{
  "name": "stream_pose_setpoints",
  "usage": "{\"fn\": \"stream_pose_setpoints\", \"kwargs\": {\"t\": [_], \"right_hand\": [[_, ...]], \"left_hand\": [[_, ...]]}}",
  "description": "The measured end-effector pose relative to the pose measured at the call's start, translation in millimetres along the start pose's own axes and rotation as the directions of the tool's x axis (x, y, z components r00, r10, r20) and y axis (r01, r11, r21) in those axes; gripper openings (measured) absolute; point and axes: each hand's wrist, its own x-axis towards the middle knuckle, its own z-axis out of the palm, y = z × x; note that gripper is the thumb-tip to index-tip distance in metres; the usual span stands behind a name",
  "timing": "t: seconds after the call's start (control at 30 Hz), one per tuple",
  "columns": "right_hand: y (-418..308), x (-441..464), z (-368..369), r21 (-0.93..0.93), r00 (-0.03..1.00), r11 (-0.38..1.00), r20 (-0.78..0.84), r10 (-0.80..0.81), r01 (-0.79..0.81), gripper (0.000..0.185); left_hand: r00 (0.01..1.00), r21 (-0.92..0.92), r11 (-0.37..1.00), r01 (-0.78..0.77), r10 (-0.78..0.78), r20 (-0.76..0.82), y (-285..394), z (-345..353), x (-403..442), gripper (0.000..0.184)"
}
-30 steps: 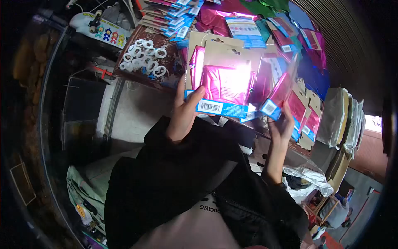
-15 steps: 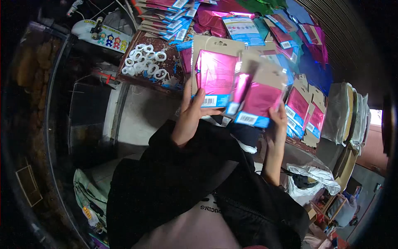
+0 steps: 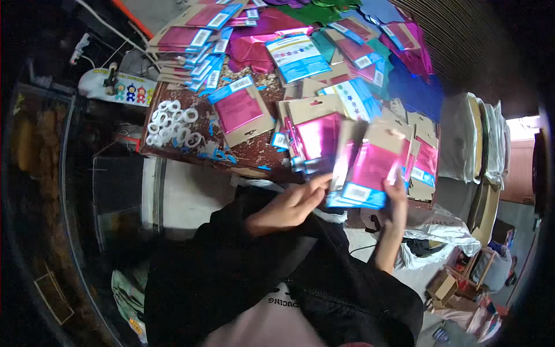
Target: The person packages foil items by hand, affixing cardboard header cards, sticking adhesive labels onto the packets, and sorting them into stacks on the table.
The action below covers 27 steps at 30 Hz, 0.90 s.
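My right hand (image 3: 396, 196) grips a few flat packets (image 3: 376, 165) by their lower right edge. They have clear wrapping, brown card tops, shiny pink contents and blue barcode strips. At the packets' lower left, my left hand (image 3: 292, 205) has its fingers stretched out; the fingertips are close to the packets' edge, and contact is hard to tell. Just beyond, a similar pink packet (image 3: 318, 136) sits with others at the table's front edge, slightly blurred. Another pink packet (image 3: 240, 110) lies flat on the worn brown table (image 3: 248, 153).
White rings (image 3: 173, 121) lie at the table's left end, near piled packets (image 3: 196, 37). Shiny pink, green and blue sheets (image 3: 413, 81) cover the back. More packets (image 3: 425, 156) stand at right. Wrapped boards (image 3: 483, 139) and a white plastic bag (image 3: 439, 231) are beyond.
My left hand has let go of the pink packet it held and moved lower, fingers extended. My right hand still grips its packets. The view has shifted, showing more of the table.
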Motion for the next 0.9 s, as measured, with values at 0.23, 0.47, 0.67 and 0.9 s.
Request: {"fn": "stream_pose_setpoints", "kwargs": {"t": [0.23,0.47,0.67,0.9], "right_hand": [[-61.7,89.1,-126.1,0.298,0.931,0.905,-0.294,-0.216,0.305,0.019],[-76.8,257.0,-155.3,-0.342,0.852,0.785,0.108,-0.513,0.516,0.028],[-58.5,285.3,-108.6,-0.808,0.690,0.494,-0.159,-0.706,0.320,0.047],[-71.2,195.4,-55.9,-0.730,0.525,0.361,-0.004,-0.851,0.580,0.040]], "left_hand": [[0.931,0.479,0.875,0.067,0.118,-0.345,-0.9,-24.3,22.4,0.017],[0.879,0.612,0.755,0.236,0.103,-0.466,-19.7,-20.0,35.7,0.017],[0.871,0.538,0.824,0.177,0.123,-0.475,-29.9,-24.1,39.5,0.016],[0.895,0.499,0.851,0.163,0.086,-0.438,-27.2,-28.8,38.5,0.013]]}}
